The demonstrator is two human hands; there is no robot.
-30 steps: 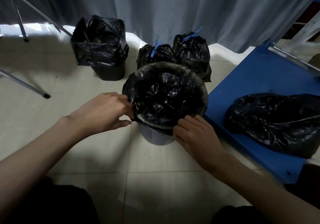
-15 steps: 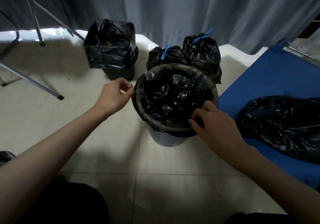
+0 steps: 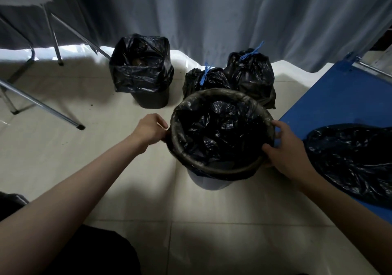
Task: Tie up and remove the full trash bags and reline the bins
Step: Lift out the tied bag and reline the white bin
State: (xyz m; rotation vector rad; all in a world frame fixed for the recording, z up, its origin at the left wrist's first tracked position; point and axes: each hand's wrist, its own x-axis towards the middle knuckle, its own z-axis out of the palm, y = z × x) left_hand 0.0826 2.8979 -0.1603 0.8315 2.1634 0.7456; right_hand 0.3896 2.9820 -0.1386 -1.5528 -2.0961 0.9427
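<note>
A round pale bin (image 3: 209, 182) stands on the floor in front of me, lined with a black bag (image 3: 220, 132) folded over its rim. My left hand (image 3: 151, 129) grips the liner at the bin's left rim. My right hand (image 3: 285, 147) holds the liner at the right rim, fingers curled over the edge. Behind the bin sit two tied black trash bags with blue ties (image 3: 206, 79) (image 3: 251, 73). A second bin with an open black bag (image 3: 142, 73) stands at the back left.
A blue board (image 3: 339, 92) lies on the right with a loose black bag (image 3: 356, 160) on it. Metal chair legs (image 3: 42, 105) cross the floor at the left. A grey curtain (image 3: 201, 15) hangs behind. Dark cloth (image 3: 101, 251) lies near my knees.
Both hands have slid apart along the rim: the left stays at the left side, the right has moved from the near edge to the right side. The view has shifted back.
</note>
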